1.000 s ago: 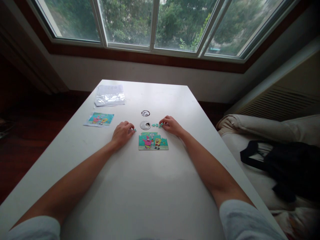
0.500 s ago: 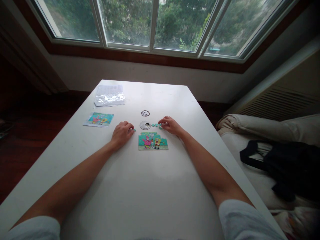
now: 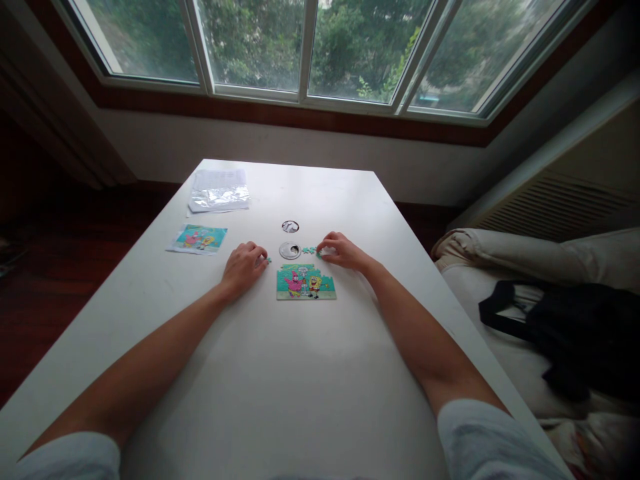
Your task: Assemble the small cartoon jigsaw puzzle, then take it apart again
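A partly assembled jigsaw puzzle [image 3: 306,283] with cartoon figures lies on the white table, its upper edge uneven. Left of its top corner, my left hand [image 3: 246,267] rests on the table, fingers curled around a small teal puzzle piece [image 3: 269,260]. Several loose teal pieces [image 3: 309,250] lie in a short row above the puzzle. My right hand [image 3: 341,251] is at the right end of that row, thumb and forefinger pinched on a teal piece there. Fingers partly cover both pieces.
Above the puzzle are a round silver lid-like disc [image 3: 290,251] and a round opening [image 3: 291,227] in the table. To the left lie a picture sheet [image 3: 197,239] and a clear plastic bag on papers [image 3: 219,193]. A sofa with dark cloth [image 3: 575,327] stands at right.
The fingertips of my right hand have shifted slightly, along with the teal piece at them. My left hand stays where it was.
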{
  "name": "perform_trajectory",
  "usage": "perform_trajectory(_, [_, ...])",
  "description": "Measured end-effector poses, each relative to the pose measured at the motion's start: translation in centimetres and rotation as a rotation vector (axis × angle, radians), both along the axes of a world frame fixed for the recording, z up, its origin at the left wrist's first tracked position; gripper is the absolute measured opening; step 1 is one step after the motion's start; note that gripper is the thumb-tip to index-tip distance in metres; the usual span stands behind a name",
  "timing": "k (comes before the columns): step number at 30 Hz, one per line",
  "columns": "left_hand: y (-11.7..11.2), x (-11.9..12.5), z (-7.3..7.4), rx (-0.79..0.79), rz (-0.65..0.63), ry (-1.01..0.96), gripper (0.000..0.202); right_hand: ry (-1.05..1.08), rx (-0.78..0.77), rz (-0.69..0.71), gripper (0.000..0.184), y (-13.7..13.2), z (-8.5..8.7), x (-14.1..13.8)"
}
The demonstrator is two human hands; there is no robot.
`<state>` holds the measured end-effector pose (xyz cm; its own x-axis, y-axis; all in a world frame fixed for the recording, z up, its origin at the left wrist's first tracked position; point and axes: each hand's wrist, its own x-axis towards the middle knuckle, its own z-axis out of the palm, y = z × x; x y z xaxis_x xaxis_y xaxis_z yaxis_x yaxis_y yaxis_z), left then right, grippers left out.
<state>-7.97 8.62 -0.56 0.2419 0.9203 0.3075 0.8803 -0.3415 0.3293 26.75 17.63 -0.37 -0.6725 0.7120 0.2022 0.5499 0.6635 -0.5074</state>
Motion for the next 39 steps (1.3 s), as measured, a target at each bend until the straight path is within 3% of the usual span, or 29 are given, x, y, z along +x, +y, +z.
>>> perform_trajectory(7, [0.0, -0.2, -0.1, 0.021, 0.006, -0.033, 0.016, -0.072, 0.160, -0.011, 0.022, -0.7, 0.0, -1.1])
perform_trajectory(13, [-0.5, 0.3, 0.6, 0.040, -0.175, -0.042, 0.020, -0.150, 0.218, -0.034, 0.016, -1.4, 0.4, -2.0])
perform_trajectory(22, [-2.3, 2.1, 1.8, -0.035, -0.567, 0.124, 0.026, -0.013, 0.064, -0.093, 0.013, -1.4, 0.1, -2.6])
perform_trajectory(28, [-2.9, 2.7, 1.9, -0.067, -0.633, 0.089, 0.034, 0.279, -0.150, -0.142, 0.010, -1.5, -0.5, -3.1])
perform_trajectory(39, [-3.2, 3.1, 1.5, -0.095, -0.636, 0.055, 0.047, 0.488, -0.381, -0.178, 0.028, -2.0, -0.4, -4.6])
